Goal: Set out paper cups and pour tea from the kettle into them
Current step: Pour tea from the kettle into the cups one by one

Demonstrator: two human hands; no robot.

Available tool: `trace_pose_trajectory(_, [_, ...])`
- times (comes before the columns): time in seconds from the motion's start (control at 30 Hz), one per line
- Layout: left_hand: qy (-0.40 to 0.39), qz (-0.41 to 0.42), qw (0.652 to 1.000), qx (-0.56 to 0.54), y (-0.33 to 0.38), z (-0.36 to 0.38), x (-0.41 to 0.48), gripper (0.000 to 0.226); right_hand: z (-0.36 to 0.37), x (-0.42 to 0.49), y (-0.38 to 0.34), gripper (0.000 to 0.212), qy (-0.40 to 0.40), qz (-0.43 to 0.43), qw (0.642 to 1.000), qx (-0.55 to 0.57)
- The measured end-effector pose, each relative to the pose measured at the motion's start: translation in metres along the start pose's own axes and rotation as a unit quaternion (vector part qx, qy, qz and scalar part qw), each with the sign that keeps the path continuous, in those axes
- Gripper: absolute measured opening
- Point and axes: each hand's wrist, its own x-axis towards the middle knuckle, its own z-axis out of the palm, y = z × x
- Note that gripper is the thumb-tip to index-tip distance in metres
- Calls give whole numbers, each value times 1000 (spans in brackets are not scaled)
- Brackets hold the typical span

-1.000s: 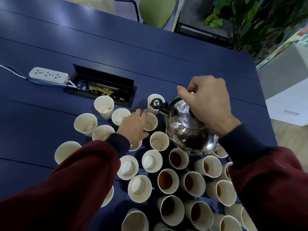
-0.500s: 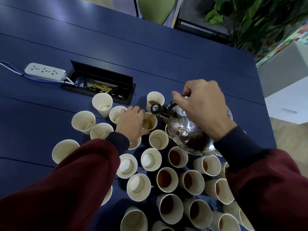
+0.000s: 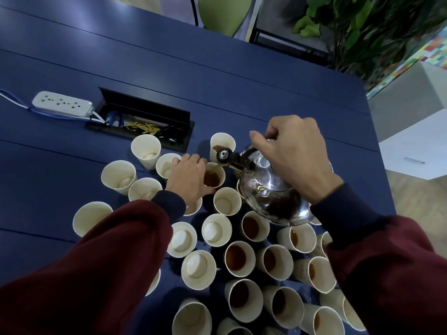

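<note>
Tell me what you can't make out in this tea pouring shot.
Head view only:
The kettle handle: wrapped by the right hand.
Cups under the kettle: its body covers them; contents unknown.
Cup beside the left sleeve: the left sleeve hides all but a rim sliver.
Bottom cups: cut off by the frame edge.
The left hand on the filling cup: finger undersides hidden by the hand itself.

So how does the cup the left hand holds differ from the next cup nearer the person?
The held cup contains dark tea, and the kettle is pouring into it; the nearer cup shows a bare pale bottom. The left hand grips the held cup; the nearer cup stands unheld. Both are upright white paper cups.
</note>
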Motion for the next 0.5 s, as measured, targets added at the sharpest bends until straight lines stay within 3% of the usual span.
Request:
trace_pose_trajectory(0.27, [-2, -6, 1000, 1, 1, 0, -1, 64, -2, -3, 0, 38, 2, -2, 1000, 11])
trace_pose_trajectory(0.43, [3, -8, 1000, -19, -3, -1, -8, 75, -9, -3, 12, 44, 13, 39, 993, 114])
trace_pose_trajectory(0.5, [25, -11, 999, -27, -4, -3, -14, 71, -13, -10, 15, 45, 29, 46, 989, 141])
